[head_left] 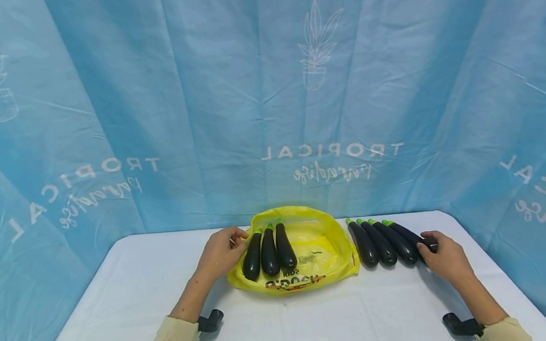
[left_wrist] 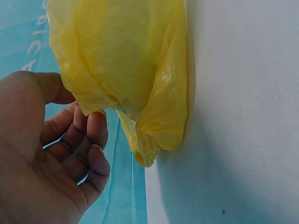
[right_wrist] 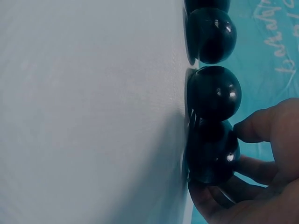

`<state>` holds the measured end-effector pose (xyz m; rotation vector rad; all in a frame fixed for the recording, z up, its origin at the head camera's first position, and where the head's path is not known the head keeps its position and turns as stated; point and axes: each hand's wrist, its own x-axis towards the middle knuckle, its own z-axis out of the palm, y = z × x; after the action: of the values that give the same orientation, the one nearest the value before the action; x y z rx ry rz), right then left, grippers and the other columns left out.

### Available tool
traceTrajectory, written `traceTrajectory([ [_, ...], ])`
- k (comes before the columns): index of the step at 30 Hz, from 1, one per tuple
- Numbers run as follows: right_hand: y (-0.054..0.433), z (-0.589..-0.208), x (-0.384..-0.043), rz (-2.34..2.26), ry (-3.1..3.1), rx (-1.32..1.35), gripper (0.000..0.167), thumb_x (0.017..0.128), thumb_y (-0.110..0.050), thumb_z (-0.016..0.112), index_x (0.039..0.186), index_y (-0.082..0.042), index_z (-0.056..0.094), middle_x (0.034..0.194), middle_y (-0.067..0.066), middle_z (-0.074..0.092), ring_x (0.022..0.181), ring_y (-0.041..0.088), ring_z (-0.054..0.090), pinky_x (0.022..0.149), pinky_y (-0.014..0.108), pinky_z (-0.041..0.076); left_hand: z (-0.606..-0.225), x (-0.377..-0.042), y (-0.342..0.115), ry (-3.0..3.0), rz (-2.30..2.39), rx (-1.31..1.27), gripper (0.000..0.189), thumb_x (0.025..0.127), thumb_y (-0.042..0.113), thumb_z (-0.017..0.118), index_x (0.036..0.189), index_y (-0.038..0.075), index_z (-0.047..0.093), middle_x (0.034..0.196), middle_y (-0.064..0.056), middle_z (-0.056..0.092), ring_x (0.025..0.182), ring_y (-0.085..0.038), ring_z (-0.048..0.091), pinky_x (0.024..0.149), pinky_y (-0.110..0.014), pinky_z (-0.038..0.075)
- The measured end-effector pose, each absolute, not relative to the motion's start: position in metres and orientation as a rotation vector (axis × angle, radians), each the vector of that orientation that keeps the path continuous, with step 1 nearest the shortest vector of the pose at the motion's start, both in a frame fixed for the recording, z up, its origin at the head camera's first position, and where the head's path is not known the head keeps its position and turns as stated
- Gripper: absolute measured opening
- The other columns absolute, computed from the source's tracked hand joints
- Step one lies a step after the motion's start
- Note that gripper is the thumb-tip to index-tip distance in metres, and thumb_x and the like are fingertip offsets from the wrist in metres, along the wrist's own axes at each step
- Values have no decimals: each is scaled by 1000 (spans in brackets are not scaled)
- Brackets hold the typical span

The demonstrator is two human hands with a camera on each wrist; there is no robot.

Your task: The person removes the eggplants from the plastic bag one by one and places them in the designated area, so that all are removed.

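A yellow plastic bag (head_left: 327,247) lies spread with its mouth wide; three dark eggplants (head_left: 270,257) with green stems rest on it side by side. My left hand (head_left: 223,255) pinches the bag's left edge between thumb and fingers, as the bag's folded side (left_wrist: 121,70) shows in the left wrist view. To the right of the bag is a row of several more eggplants (head_left: 380,245). At the row's right end, my right hand (head_left: 443,255) grips the outermost eggplant (right_wrist: 211,154) by its rounded lower end, fingers and thumb around it. This eggplant slants more than its neighbours.
A white cloth-covered table (head_left: 327,324) bears everything. Behind it and along both sides hangs a blue printed curtain (head_left: 247,112). Black wrist mounts (head_left: 211,321) stick out from both forearms.
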<state>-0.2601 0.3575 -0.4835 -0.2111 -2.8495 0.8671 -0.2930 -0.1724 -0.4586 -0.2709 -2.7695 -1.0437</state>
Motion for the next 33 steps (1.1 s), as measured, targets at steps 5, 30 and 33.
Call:
traceTrajectory([
  [5, 358, -483, -261, 870, -2857, -244, 53, 107, -23, 56, 144, 13, 51, 139, 41, 56, 126, 56, 56, 99, 66, 50, -459, -293, -172, -2771, -1039, -276, 16, 96, 14, 68, 110, 10, 75, 86, 1, 64, 75, -16, 55, 70, -34, 47],
  [30, 307, -444, -240, 897, -2644, 7, 40, 105, -20, 62, 134, 7, 62, 126, 30, 66, 119, 48, 63, 99, 63, 50, -458, -292, -170, -2754, -1077, -272, 17, 98, 14, 68, 112, 8, 75, 88, -1, 65, 77, -17, 56, 70, -34, 48],
  [33, 299, -442, -238, 915, -2639, 56, 36, 105, -20, 63, 131, 6, 64, 124, 27, 67, 117, 46, 64, 99, 62, 51, -460, -293, -172, -2748, -1093, -255, 17, 99, 14, 68, 112, 9, 75, 90, -1, 66, 77, -17, 57, 70, -33, 49],
])
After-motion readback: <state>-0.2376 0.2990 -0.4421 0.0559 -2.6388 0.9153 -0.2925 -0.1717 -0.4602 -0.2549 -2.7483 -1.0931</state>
